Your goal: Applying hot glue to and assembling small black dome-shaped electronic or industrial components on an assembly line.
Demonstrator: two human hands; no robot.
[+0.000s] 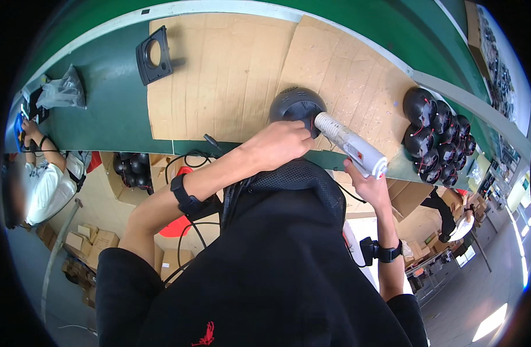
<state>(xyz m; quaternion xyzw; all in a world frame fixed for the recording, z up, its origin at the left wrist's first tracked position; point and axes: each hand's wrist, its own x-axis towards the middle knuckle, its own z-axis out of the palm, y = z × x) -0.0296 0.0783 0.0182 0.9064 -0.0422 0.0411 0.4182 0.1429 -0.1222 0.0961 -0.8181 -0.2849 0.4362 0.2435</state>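
Note:
A black round shell (pixel 294 99), ball-shaped with vent slots on top, rests on the cardboard close to me with its opening facing my way. At this opening, my left hand (pixel 286 140) has its fingers curled together; what they pinch is hidden. A bit of red shows just beyond the fingertips. My right hand (pixel 367 184) is wrapped round a white cylindrical heat gun (pixel 358 149). Its nozzle points up and left, ending right beside the shell's opening and my left fingers.
Cardboard sheets (pixel 219 87) cover the green table (pixel 112 110). Several black round shells with red wires (pixel 430 130) are clustered at the right. A black frame with a round hole (pixel 155 55) stands far left, near a clear plastic bag (pixel 66 89). Co-workers sit at both sides.

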